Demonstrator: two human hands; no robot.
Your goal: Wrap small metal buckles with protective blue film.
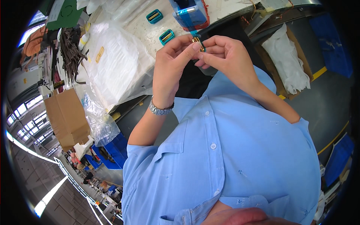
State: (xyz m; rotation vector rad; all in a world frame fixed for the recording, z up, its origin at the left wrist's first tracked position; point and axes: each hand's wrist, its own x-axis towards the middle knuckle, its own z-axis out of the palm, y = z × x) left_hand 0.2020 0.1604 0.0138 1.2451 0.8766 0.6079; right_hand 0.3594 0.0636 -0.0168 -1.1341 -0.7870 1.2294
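Close to the table edge, both my hands hold a small gold metal buckle (pixel 199 43) with a teal edge. My left hand (pixel 173 58) has thumb and fingers pinched on its near left side, and a silver watch is on that wrist. My right hand (pixel 228 54) grips the other side with curled fingers. A translucent blue tape (pixel 189 25) stretches from the blue tape dispenser (pixel 197 15) down toward the buckle. Left of the dispenser lie two gold buckles edged in teal, a nearer buckle (pixel 166 37) and a farther buckle (pixel 154 16).
Plastic sheeting (pixel 116 56) covers the table's left part, with plain gold buckles (pixel 99 54) on it. Dark straps (pixel 70 48) hang farther left. A cardboard box (pixel 67 118) stands below them. At right, an open carton (pixel 287 60) holds white wrapping, near blue bins (pixel 332 43).
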